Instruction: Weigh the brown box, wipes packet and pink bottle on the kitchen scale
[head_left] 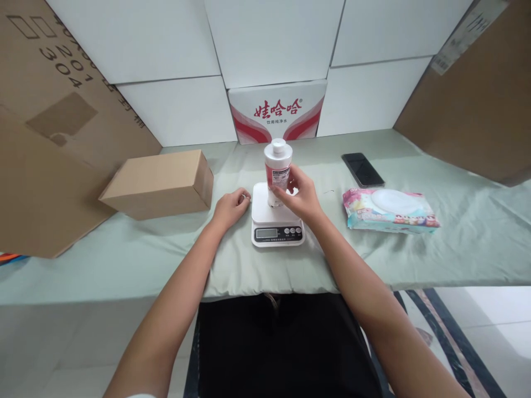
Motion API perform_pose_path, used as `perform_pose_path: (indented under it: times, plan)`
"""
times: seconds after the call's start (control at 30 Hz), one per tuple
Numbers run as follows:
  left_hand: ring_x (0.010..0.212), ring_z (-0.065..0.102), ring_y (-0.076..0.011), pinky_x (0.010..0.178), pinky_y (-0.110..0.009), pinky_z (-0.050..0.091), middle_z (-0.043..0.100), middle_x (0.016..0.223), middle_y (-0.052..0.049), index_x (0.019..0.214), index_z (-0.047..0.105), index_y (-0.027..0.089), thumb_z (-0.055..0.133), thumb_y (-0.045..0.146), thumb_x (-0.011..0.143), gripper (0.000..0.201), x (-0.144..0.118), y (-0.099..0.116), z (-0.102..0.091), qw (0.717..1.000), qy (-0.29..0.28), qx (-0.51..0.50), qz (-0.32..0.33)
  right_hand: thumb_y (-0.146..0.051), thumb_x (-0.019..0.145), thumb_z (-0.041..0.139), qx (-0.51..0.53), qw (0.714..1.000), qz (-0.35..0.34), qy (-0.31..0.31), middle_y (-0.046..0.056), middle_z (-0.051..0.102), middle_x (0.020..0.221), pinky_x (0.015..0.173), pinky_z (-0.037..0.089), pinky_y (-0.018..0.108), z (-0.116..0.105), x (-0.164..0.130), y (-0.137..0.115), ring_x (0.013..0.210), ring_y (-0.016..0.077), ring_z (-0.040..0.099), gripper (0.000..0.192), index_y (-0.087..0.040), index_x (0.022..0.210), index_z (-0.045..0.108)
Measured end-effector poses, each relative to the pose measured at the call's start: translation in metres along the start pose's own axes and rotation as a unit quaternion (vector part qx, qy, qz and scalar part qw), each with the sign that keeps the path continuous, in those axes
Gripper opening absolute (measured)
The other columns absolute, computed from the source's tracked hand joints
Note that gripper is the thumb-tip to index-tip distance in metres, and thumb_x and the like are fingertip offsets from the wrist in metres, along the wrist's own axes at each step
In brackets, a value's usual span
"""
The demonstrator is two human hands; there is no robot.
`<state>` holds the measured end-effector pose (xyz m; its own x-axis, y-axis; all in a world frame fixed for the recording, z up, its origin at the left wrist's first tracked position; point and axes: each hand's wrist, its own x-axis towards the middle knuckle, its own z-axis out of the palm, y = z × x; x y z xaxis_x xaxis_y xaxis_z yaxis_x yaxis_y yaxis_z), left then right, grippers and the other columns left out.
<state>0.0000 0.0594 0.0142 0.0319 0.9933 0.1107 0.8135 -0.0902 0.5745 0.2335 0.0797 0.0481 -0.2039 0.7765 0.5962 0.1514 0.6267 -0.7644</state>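
Observation:
A white bottle (278,157) with a red and white label and a white cap stands upright over the plate of a white digital kitchen scale (258,213). My right hand (302,193) grips the bottle from its right side, thumb in front and fingers behind. Whether the bottle's base rests fully on the plate I cannot tell. The scale's grey display shows no digits that I can read. Beside the scale's left edge, my left hand (231,210) rests on the cloth with its fingers curled. Something small and pale shows at its fingertips, too small to name.
A closed brown cardboard box (161,179) lies to the left. On the right are a black phone (363,169) and a pack of wet wipes (390,210). A white printed carton (279,113) stands behind, and large cardboard sheets flank the green cloth-covered table (174,276).

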Motion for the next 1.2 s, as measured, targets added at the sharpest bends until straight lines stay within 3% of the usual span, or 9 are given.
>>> perform_pose_path:
  times: [0.07, 0.2, 0.33, 0.47, 0.63, 0.97, 1.07, 1.13, 1.2]
  plan:
    - [0.066, 0.050, -0.0167, 0.064, -0.029, 0.028, 0.057, 0.066, 0.003, 0.095, 0.068, 0.024, 0.051, 0.034, 0.092, 0.020, 0.000, 0.000, -0.001, 1.000, -0.001, -0.003, -0.001, -0.057, 0.086, 0.076, -0.004, 0.999, -0.003, 0.033, 0.003, 0.069, 0.096, 0.062, 0.045, 0.028, -0.003, 0.002, 0.001, 0.069, 0.0129, 0.048, 0.053, -0.020, 0.123, 0.068]
    - [0.067, 0.051, -0.0172, 0.064, -0.030, 0.027, 0.058, 0.067, 0.002, 0.095, 0.068, 0.024, 0.051, 0.033, 0.092, 0.019, -0.001, 0.003, -0.001, 1.000, -0.005, 0.004, -0.008, -0.058, 0.090, 0.071, -0.077, 0.981, 0.007, 0.175, 0.008, 0.067, 0.110, 0.066, 0.049, 0.031, -0.021, 0.010, 0.021, 0.078, 0.0167, 0.055, 0.058, -0.021, 0.135, 0.061]
    - [0.069, 0.052, -0.0186, 0.064, -0.031, 0.027, 0.061, 0.070, 0.001, 0.098, 0.069, 0.024, 0.052, 0.033, 0.092, 0.021, -0.001, 0.006, -0.001, 0.999, -0.008, 0.029, -0.013, -0.053, 0.094, 0.065, -0.163, 0.935, 0.025, 0.313, 0.013, 0.064, 0.128, 0.089, 0.057, 0.042, -0.045, 0.020, 0.059, 0.102, 0.0242, 0.065, 0.063, -0.021, 0.146, 0.052]
    - [0.067, 0.050, -0.0189, 0.064, -0.032, 0.026, 0.060, 0.068, 0.001, 0.098, 0.070, 0.024, 0.051, 0.033, 0.092, 0.021, 0.000, 0.008, -0.001, 0.999, -0.012, 0.044, -0.020, -0.043, 0.093, 0.062, -0.240, 0.886, 0.079, 0.389, 0.016, 0.062, 0.136, 0.115, 0.044, 0.054, -0.059, 0.022, 0.088, 0.130, 0.0312, 0.060, 0.061, -0.016, 0.146, 0.052]
    - [0.065, 0.048, -0.0184, 0.065, -0.031, 0.027, 0.058, 0.066, 0.001, 0.097, 0.069, 0.024, 0.050, 0.034, 0.090, 0.022, -0.001, 0.006, -0.002, 0.999, -0.014, 0.032, -0.012, -0.036, 0.094, 0.056, -0.273, 0.860, 0.155, 0.403, 0.018, 0.058, 0.142, 0.119, 0.040, 0.054, -0.061, 0.021, 0.093, 0.134, 0.0306, 0.058, 0.061, -0.018, 0.151, 0.046]
    - [0.062, 0.045, -0.0171, 0.065, -0.031, 0.028, 0.052, 0.061, 0.002, 0.094, 0.067, 0.023, 0.049, 0.035, 0.089, 0.022, 0.001, 0.001, 0.001, 1.000, 0.001, -0.007, 0.007, -0.034, 0.088, 0.066, -0.298, 0.864, 0.159, 0.373, 0.022, 0.043, 0.150, 0.124, 0.038, 0.053, -0.058, 0.017, 0.083, 0.144, 0.0306, 0.047, 0.092, -0.017, 0.165, 0.020]
    - [0.060, 0.044, -0.0155, 0.065, -0.030, 0.031, 0.047, 0.059, 0.004, 0.094, 0.066, 0.022, 0.050, 0.036, 0.090, 0.022, -0.003, -0.002, -0.002, 0.998, 0.032, -0.040, 0.026, -0.039, 0.090, 0.067, -0.267, 0.885, 0.109, 0.366, 0.023, 0.031, 0.160, 0.117, 0.047, 0.055, -0.048, 0.014, 0.061, 0.150, 0.0329, 0.040, 0.093, -0.021, 0.167, 0.018]
    - [0.058, 0.043, -0.0142, 0.064, -0.029, 0.034, 0.044, 0.058, 0.004, 0.095, 0.065, 0.021, 0.049, 0.039, 0.092, 0.024, -0.010, 0.005, -0.006, 0.993, 0.098, -0.056, 0.046, -0.043, 0.092, 0.066, -0.228, 0.905, 0.064, 0.352, 0.021, 0.025, 0.165, 0.100, 0.058, 0.052, -0.044, 0.007, 0.032, 0.139, 0.0341, 0.050, 0.091, -0.025, 0.167, 0.019]
    - [0.057, 0.044, -0.0138, 0.064, -0.028, 0.038, 0.049, 0.060, 0.003, 0.095, 0.065, 0.021, 0.047, 0.043, 0.094, 0.029, -0.023, 0.025, -0.007, 0.978, 0.179, -0.066, 0.082, -0.046, 0.095, 0.063, -0.201, 0.919, 0.011, 0.338, 0.017, 0.028, 0.168, 0.084, 0.062, 0.047, -0.051, -0.008, -0.004, 0.113, 0.0291, 0.065, 0.083, -0.032, 0.166, 0.023]
